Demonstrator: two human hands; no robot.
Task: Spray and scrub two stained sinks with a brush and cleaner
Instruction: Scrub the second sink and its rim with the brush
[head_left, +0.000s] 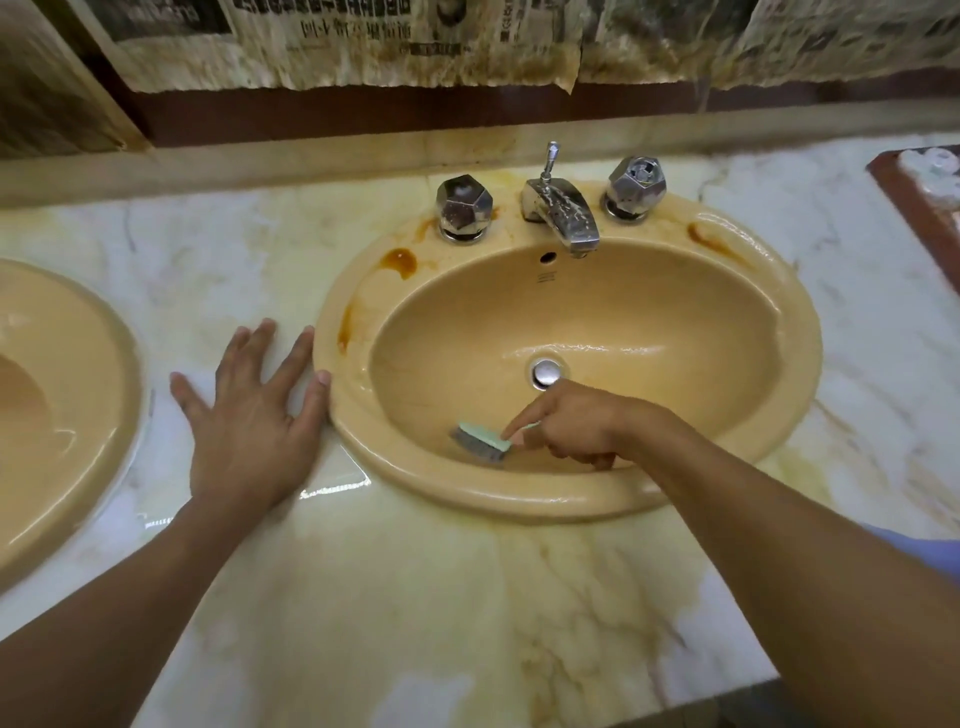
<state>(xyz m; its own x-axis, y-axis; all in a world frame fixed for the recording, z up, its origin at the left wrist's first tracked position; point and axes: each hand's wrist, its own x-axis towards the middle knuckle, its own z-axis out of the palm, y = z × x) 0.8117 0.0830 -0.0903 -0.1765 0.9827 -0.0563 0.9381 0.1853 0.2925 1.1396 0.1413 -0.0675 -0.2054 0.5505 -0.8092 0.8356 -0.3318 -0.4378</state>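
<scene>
1. While your right hand (571, 428) grips the brush (483, 441) against the near wall of the sink (649, 312), bristles face down to scrub.
2. Your left hand (249, 421) lies flat, fingers spread, on the tabletop (415, 597), probably bracing you.

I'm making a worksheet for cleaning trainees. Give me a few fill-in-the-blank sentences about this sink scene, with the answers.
The right hand holds a green brush down ____ the sink.
The left hand lies ____ on the countertop, fingers spread.
The faucet stands between ____ faceted knobs.
Orange-brown stains mark the sink's ____ left of the faucet.
Missing words: inside; flat; two; rim.
</scene>
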